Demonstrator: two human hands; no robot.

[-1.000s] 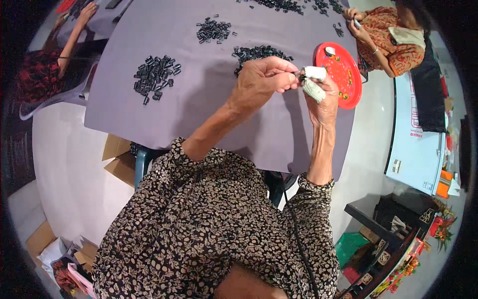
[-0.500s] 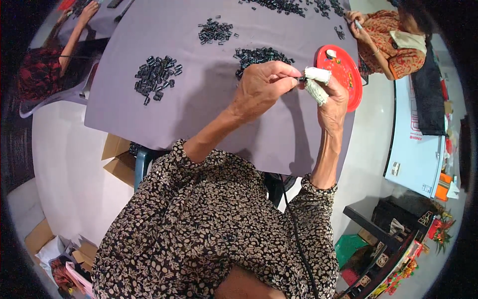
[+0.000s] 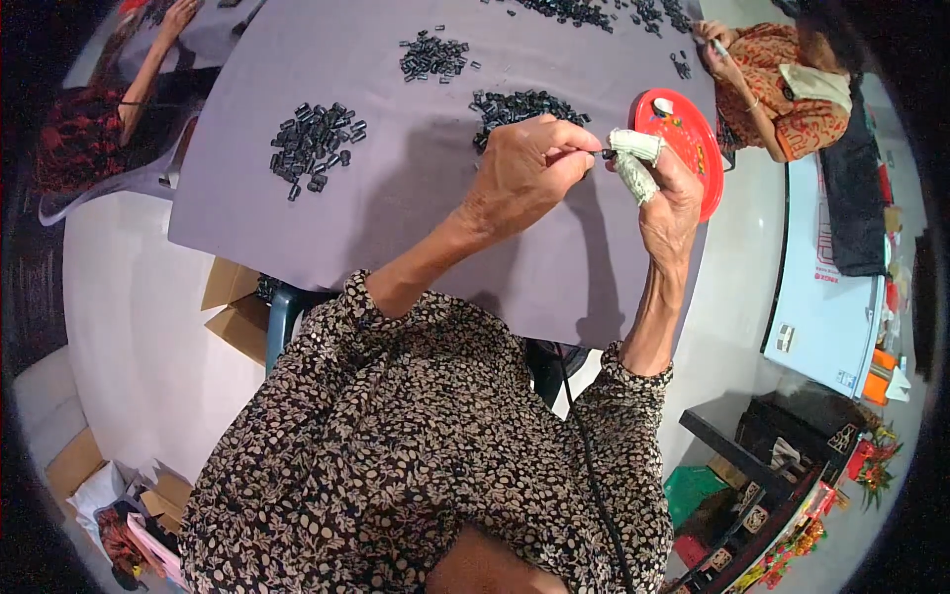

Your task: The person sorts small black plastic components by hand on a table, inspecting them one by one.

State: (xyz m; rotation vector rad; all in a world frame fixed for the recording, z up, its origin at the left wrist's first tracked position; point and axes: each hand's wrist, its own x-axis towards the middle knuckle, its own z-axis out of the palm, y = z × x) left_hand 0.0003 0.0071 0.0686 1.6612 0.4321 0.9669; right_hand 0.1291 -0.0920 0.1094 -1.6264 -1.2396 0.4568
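Over the table, my left hand (image 3: 529, 173) pinches a thin dark piece at its fingertips; its kind is too small to tell. It points toward a small black part (image 3: 609, 153) held between the thumb and a finger of my right hand (image 3: 671, 198). White wraps cover those two digits. The fingertips of both hands almost meet. Just behind my left hand lies a pile of small black cylindrical parts (image 3: 529, 104). A red round tray (image 3: 708, 193) with a few small coloured things sits beyond my right hand.
More black parts lie in a left pile (image 3: 315, 144) and a far pile (image 3: 435, 56) on the grey-covered table (image 3: 297, 223). One co-worker (image 3: 802, 99) sits at the right, another (image 3: 89, 139) at the left. An open cardboard box (image 3: 236, 307) stands below the table edge.
My left fingertips have drawn slightly away from the right ones, so more of the thin piece shows between them. The view has shifted a little.
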